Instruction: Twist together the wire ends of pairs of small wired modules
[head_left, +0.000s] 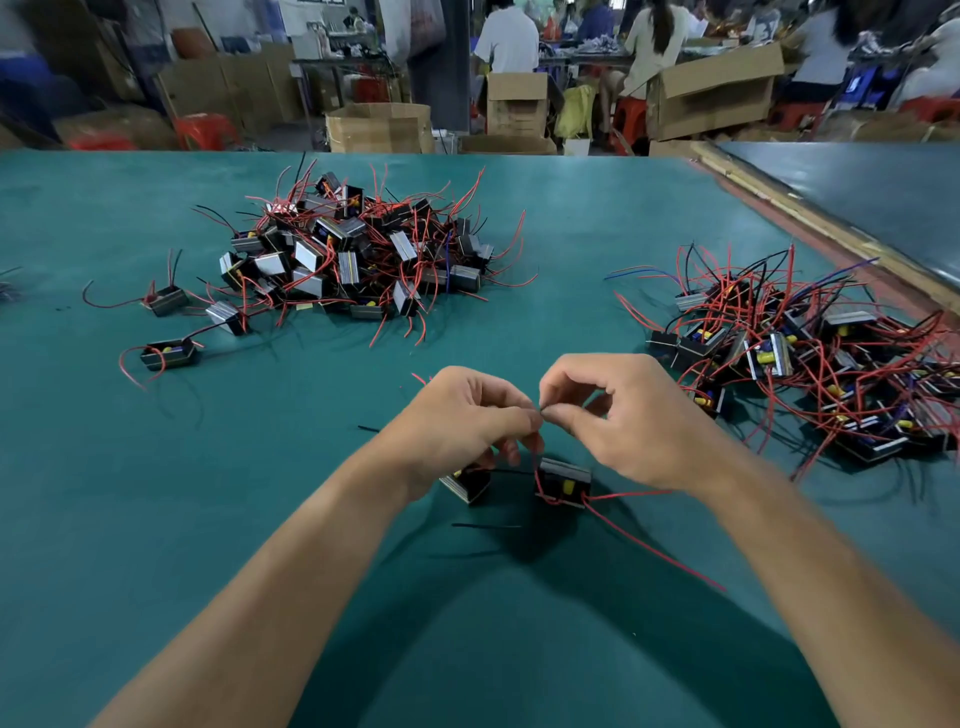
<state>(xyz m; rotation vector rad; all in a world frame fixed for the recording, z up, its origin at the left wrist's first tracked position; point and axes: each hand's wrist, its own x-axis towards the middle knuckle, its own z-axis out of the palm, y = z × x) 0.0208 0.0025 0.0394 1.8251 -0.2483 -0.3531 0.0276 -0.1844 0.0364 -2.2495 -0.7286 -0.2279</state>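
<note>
Two small black modules hang just above the green table under my hands: one module (467, 483) below my left hand, the other module (563, 483) with a yellow part between my wrists. My left hand (467, 415) and my right hand (618, 410) meet fingertip to fingertip, each pinching the wire ends (541, 410) where they join. A red wire (654, 545) trails from the right module toward me across the table. A black wire runs between the two modules.
A big heap of loose modules (358, 249) with red and black wires lies at the back left, with a few strays (171, 356) beside it. Another tangled heap (810, 353) lies at the right. The table edge (831, 228) runs diagonally at far right. People work at benches behind.
</note>
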